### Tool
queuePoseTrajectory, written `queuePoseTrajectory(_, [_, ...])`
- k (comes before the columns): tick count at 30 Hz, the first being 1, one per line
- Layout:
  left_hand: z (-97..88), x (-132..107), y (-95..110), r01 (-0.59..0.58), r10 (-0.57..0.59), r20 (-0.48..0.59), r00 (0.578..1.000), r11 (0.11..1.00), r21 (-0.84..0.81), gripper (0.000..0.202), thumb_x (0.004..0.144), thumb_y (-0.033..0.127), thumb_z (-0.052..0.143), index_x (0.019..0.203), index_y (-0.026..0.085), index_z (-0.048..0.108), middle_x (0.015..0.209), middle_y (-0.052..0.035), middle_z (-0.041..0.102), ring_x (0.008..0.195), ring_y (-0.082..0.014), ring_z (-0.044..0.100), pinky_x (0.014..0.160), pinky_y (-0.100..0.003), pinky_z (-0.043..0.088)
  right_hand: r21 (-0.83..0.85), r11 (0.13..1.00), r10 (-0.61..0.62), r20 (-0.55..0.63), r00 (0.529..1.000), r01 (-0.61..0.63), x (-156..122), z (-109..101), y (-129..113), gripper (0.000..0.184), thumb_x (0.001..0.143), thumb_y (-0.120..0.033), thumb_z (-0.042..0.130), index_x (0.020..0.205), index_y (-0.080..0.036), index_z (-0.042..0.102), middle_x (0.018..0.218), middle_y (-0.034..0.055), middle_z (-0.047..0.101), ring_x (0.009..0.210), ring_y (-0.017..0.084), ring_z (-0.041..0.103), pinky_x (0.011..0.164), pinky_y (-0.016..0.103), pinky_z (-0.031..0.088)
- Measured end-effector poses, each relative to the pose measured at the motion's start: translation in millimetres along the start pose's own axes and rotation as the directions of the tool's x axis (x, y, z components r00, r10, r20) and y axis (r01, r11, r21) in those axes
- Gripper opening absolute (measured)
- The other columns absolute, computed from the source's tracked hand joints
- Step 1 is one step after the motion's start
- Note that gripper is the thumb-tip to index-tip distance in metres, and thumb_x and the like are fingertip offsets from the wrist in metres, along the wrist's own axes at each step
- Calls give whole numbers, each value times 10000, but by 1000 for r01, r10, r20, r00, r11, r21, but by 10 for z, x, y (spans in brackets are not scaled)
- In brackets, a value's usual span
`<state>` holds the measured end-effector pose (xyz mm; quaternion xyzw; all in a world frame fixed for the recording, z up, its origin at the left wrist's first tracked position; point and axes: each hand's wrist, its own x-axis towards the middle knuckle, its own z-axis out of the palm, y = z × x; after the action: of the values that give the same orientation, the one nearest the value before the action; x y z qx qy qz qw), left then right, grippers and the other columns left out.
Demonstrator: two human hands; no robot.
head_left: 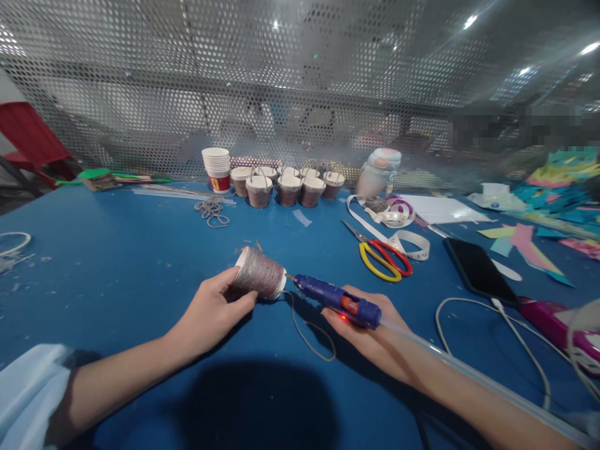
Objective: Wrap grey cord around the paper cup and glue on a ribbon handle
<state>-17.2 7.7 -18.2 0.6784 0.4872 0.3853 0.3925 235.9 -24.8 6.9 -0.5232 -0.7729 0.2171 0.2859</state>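
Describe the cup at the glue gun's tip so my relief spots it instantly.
Start at the blue table, then find the blue glue gun. The cup is at its tip, left in view. Unlike the upright buckets behind, it is tipped sideways, with loose cord at the gun end.

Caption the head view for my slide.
Left hand holds a cord-wrapped cup; right hand holds a blue glue gun, its nozzle near the cup's white end.
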Motion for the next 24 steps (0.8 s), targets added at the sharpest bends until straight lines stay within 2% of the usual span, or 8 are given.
queuePoseTrajectory(3, [1,4,1,-3,3,-5,1000,1000,-15,190,772,253,579,904,149,668,856,-34,688,811,-181,615,755,-285,471,12,998,-65,-10,998,65,-6,-2,-12,206,855,-303,537,678,-202,505,562,-39,531,465,84,445,459,200,367])
queuePoseTrajectory(8, [11,27,19,24,-24,-12,1000,1000,-12,199,770,281,576,879,138,660,797,-28,667,758,-171,596,712,-282,469,30,989,-148,45,988,147,-42,27,-15,116,854,-247,547,751,-194,561,630,-25,577,507,84,495,502,193,397])
queuePoseTrajectory(13, [3,20,16,17,-17,13,1000,1000,-4,207,771,273,571,907,146,661,859,-32,675,815,-180,602,761,-294,468,40,996,-79,51,996,77,-39,15,-23,167,853,-264,548,700,-198,528,605,-35,552,493,82,462,478,196,377])
queuePoseTrajectory(18, [4,20,6,-9,9,24,1000,1000,14,170,767,269,561,847,149,652,812,-26,660,843,-201,609,777,-307,469,27,1000,8,14,1000,-8,-14,-28,-33,230,849,-318,547,657,-201,497,564,-43,521,475,85,443,454,203,359])
queuePoseTrajectory(21, [12,23,14,-26,25,20,999,1000,17,174,763,261,561,862,152,654,847,-29,674,843,-197,612,789,-308,469,28,1000,-12,6,1000,12,-16,-37,-34,236,849,-324,540,652,-203,494,553,-44,519,464,84,432,458,208,362])
queuePoseTrajectory(24, [14,22,15,-20,20,8,1000,1000,21,180,764,273,561,857,150,655,837,-31,678,828,-196,613,779,-308,472,49,997,-59,50,997,56,-35,-35,-33,212,857,-309,535,676,-200,513,586,-34,545,481,86,451,472,207,374])
